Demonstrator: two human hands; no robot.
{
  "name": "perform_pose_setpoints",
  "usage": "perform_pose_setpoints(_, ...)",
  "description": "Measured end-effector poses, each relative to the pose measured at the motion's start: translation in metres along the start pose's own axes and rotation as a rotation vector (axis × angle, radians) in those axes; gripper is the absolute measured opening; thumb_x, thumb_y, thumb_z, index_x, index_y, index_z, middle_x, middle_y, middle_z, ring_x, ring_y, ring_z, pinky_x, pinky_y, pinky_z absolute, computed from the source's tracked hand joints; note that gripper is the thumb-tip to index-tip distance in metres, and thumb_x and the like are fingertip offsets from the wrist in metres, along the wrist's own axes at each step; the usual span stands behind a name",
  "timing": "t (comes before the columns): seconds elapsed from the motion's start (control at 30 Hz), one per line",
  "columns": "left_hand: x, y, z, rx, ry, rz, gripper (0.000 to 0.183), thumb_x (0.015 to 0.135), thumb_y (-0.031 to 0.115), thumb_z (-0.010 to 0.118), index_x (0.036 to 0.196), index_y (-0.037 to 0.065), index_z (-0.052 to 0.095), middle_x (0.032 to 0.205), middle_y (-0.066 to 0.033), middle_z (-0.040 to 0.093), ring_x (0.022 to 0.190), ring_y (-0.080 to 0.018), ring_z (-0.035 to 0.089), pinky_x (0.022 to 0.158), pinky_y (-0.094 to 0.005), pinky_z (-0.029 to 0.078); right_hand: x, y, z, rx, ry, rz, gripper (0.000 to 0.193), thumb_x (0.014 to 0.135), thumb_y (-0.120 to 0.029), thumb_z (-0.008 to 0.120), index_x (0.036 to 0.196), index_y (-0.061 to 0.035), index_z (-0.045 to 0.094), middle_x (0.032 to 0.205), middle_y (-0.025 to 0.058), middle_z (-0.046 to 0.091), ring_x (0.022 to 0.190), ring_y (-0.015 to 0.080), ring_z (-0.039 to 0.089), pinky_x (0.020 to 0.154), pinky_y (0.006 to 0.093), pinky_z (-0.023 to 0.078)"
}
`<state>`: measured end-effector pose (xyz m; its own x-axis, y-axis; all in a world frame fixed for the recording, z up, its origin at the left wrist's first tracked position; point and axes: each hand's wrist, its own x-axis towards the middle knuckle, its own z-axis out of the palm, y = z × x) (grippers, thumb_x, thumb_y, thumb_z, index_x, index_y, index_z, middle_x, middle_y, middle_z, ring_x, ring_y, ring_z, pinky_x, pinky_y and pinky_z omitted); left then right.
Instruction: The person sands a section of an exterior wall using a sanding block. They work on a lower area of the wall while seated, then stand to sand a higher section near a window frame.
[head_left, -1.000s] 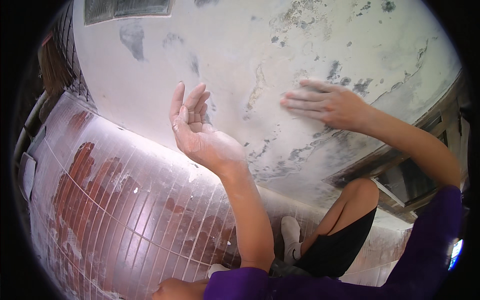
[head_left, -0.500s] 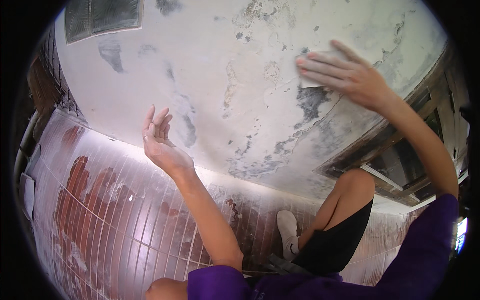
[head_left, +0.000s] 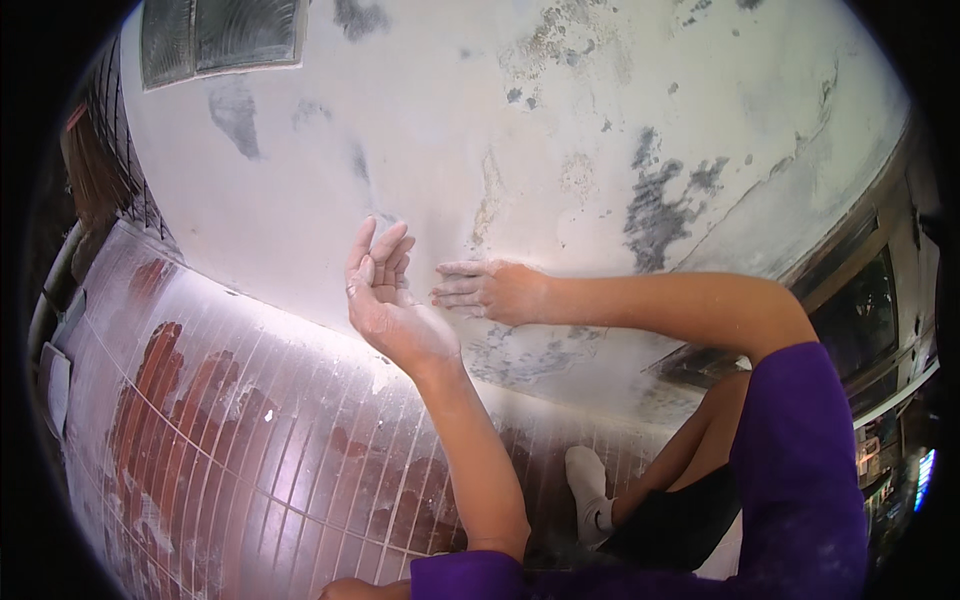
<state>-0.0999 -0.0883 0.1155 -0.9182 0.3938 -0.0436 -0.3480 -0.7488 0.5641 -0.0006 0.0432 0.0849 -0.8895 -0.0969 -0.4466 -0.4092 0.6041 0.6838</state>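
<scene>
Head view: dusty left hand (head_left: 400,318) cups loosely; right hand (head_left: 494,291) lies flat against the wall (head_left: 420,120), grip unclear.

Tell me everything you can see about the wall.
The wall looks like plaster: off-white, blotched with dark grey patches, flaking in places, with a crack toward the right. A window sits in it at upper left; floor tiles meet its foot. The right grip appears pressed flat to it.

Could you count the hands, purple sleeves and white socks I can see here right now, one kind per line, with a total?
Hands: 2
Purple sleeves: 2
White socks: 1
Total: 5
</scene>
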Motion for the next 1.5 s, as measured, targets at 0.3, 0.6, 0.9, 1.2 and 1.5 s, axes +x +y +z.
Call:
perform_pose_setpoints(0.3, -0.017, -0.01, -0.01, -0.009, -0.026, 0.079, 0.045, 0.097, 0.021, 0.032, 0.123, -0.006, 0.057, 0.096, -0.0166, 0.069, 0.093, -0.0232, 0.061, 0.095, -0.0363, 0.042, -0.188, 0.076, -0.131, -0.002, -0.082, 0.488, 0.067, 0.088, -0.005, 0.051, 0.149, -0.0299, 0.036, 0.156, -0.0099, 0.034, 0.145, 0.0077, 0.028, 0.125, 0.0447, 0.008)
perform_pose_setpoints(0.6, -0.003, -0.021, -0.048, 0.08, 0.04, 0.003, 0.046, 0.096, 0.026, 0.038, 0.127, -0.003, 0.057, 0.102, -0.0132, 0.068, 0.096, -0.0193, 0.061, 0.093, -0.0331, 0.04, -0.116, 0.048, -0.073, -0.086, 0.001, 0.232, 0.066, 0.089, -0.015, 0.051, 0.152, -0.0192, 0.032, 0.161, -0.0049, 0.024, 0.148, 0.0099, 0.02, 0.125, 0.04, 0.009)
perform_pose_setpoints(0.9, 0.002, 0.007, -0.041, 0.106, 0.017, 0.176, 0.045, 0.098, 0.022, 0.03, 0.121, -0.003, 0.06, 0.1, -0.0151, 0.069, 0.093, -0.0212, 0.061, 0.091, -0.0345, 0.043, -0.039, -0.022, -0.002, 0.026, 0.052, 0.13, 0.059, 0.091, -0.015, 0.05, 0.149, -0.0174, 0.037, 0.16, -0.0052, 0.025, 0.148, 0.01, 0.019, 0.125, 0.0382, 0.008)
perform_pose_setpoints(1.2, -0.002, -0.007, -0.041, 0.036, 0.022, -0.012, 0.045, 0.096, 0.022, 0.034, 0.126, -0.002, 0.058, 0.102, -0.0124, 0.069, 0.096, -0.0187, 0.06, 0.094, -0.033, 0.039, -0.185, 0.051, -0.118, -0.081, 0.026, 0.459, 0.059, 0.09, -0.013, 0.051, 0.147, -0.0212, 0.04, 0.157, -0.0071, 0.033, 0.144, 0.0106, 0.031, 0.124, 0.0416, 0.015)
perform_pose_setpoints(1.5, -0.009, -0.016, -0.044, 0.082, 0.015, 0.016, 0.044, 0.096, 0.02, 0.033, 0.123, -0.003, 0.06, 0.1, -0.0129, 0.069, 0.093, -0.0187, 0.061, 0.09, -0.0317, 0.042, -0.108, 0.029, -0.064, -0.035, 0.194, 0.311, 0.061, 0.086, -0.013, 0.052, 0.147, -0.0109, 0.041, 0.156, -0.0014, 0.036, 0.144, 0.012, 0.032, 0.122, 0.037, 0.023)
